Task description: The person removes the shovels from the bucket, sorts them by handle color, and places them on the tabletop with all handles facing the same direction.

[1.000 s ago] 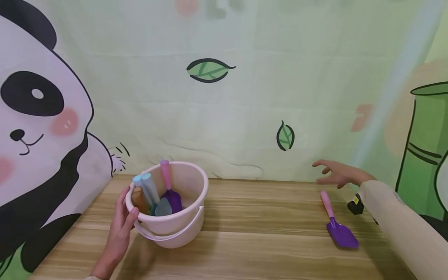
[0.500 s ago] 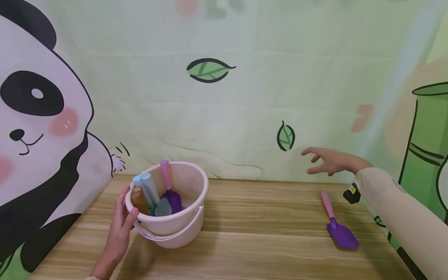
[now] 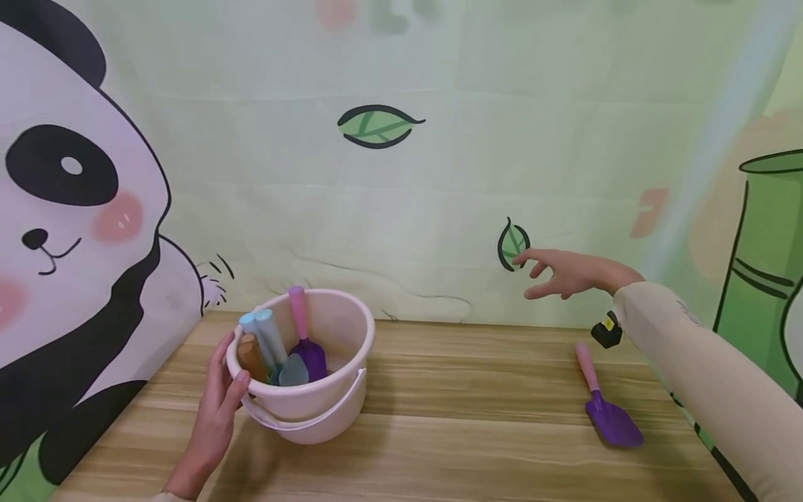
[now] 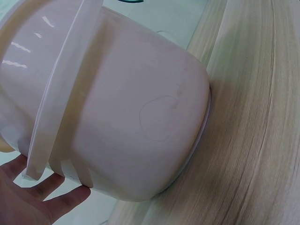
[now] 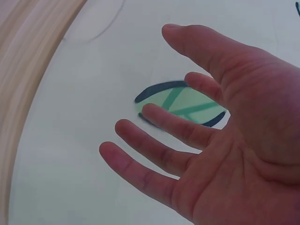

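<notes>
My left hand (image 3: pixel 215 411) holds a pale pink bucket (image 3: pixel 357 328) by its left side, just under the rim. In the left wrist view several fingers press the wall of the bucket (image 4: pixel 136 98) beside its handle. Inside stand a purple trowel with a pink handle (image 3: pixel 298 314), two light blue handles (image 3: pixel 268 336), a brown handle (image 3: pixel 251 359) and a grey-blue rounded blade (image 3: pixel 293 371). My right hand (image 3: pixel 567 270) hovers above the table's far edge with fingers spread, holding nothing. Nearest to it lies another purple trowel (image 3: pixel 613 422) with a pink handle.
The wood-grain table (image 3: pixel 464 432) ends at a pale green cloth backdrop (image 3: pixel 439 188) printed with a panda, leaves and bamboo. A small black device (image 3: pixel 606 331) sits at my right wrist. The bucket's handle (image 3: pixel 326 416) hangs down in front.
My right hand has moved left and slightly up, away from the trowel on the table. My left hand and the bucket have stayed in place.
</notes>
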{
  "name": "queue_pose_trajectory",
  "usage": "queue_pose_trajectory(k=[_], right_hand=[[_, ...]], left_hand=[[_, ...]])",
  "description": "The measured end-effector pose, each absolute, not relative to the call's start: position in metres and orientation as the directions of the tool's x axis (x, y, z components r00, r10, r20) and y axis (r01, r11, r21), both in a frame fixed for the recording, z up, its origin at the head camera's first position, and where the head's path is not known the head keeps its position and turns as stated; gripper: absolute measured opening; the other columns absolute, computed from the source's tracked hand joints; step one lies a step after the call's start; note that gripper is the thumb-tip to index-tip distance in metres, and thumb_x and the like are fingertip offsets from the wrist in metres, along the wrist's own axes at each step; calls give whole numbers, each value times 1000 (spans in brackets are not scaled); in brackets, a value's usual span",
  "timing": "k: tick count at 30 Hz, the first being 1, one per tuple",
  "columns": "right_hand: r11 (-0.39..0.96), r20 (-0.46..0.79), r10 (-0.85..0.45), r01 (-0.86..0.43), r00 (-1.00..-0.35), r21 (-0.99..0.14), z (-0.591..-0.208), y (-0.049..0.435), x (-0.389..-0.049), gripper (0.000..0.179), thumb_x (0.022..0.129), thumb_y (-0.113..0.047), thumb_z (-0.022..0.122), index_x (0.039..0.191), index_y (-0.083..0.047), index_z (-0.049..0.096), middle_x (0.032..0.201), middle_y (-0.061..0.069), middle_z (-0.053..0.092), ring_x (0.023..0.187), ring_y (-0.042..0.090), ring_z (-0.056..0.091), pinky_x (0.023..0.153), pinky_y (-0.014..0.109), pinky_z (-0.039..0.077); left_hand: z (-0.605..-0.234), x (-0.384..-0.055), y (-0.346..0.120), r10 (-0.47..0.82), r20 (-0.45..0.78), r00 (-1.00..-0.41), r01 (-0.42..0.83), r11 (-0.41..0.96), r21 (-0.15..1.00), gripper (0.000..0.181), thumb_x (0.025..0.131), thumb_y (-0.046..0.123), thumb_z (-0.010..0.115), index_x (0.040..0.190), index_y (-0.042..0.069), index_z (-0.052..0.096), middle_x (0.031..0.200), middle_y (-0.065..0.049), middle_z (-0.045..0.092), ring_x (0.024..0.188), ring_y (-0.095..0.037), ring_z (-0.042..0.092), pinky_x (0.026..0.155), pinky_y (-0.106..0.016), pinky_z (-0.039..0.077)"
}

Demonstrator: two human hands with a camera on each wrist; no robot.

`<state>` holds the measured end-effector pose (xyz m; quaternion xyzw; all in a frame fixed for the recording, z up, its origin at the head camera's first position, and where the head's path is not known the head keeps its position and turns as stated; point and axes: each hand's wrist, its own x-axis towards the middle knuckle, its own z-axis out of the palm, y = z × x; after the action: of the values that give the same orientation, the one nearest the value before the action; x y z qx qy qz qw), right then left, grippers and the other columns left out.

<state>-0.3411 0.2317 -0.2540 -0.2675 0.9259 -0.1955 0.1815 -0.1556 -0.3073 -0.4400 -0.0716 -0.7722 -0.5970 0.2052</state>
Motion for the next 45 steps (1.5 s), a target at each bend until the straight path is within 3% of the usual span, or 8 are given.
queue_pose_trajectory(k=[12, 21, 28, 36, 45], right_hand=[[758, -238, -604, -456, -760, -467, -236, 191, -343, 74, 98, -31, 72, 157, -12, 32, 147, 30, 46, 123, 41, 58, 87, 52, 57], [755, -251, -614, -464, -748, -463, -227, 161, -343, 72, 97, -30, 73, 156, -17, 33, 147, 25, 47, 124, 39, 58, 92, 53, 55], [754, -256, -616, -464, -745, -465, -219, 141, -343, 71, 97, -29, 72, 156, -19, 33, 149, 23, 46, 121, 37, 60, 93, 52, 55], [749, -250, -628, -483, -737, -454, -212, 123, -345, 72, 97, -30, 73, 157, -19, 33, 150, 24, 45, 124, 36, 58, 94, 51, 55], [742, -237, -634, -493, -736, -454, -210, 97, -351, 74, 95, -34, 75, 157, -22, 35, 150, 21, 47, 126, 35, 57, 94, 50, 55]], left_hand=[[-440, -158, -307, -133, 427, -895, 386, 253, 887, 63, 109, 12, 43, 165, 26, 17, 169, -9, 19, 150, -28, 24, 96, -12, 39], [-441, -158, -309, -136, 414, -900, 366, 282, 887, 63, 109, 14, 43, 165, 28, 16, 169, -6, 19, 150, -33, 24, 97, -13, 38], [-442, -157, -310, -131, 400, -907, 348, 301, 888, 63, 110, 17, 42, 165, 30, 14, 169, -7, 18, 150, -42, 22, 99, -24, 40], [-442, -157, -309, -141, 417, -898, 362, 300, 882, 62, 110, 15, 43, 165, 28, 17, 168, -4, 20, 150, -34, 25, 99, -13, 37], [-441, -157, -308, -143, 411, -900, 357, 297, 885, 62, 110, 17, 43, 165, 29, 17, 168, -3, 20, 149, -33, 25, 100, -12, 37]])
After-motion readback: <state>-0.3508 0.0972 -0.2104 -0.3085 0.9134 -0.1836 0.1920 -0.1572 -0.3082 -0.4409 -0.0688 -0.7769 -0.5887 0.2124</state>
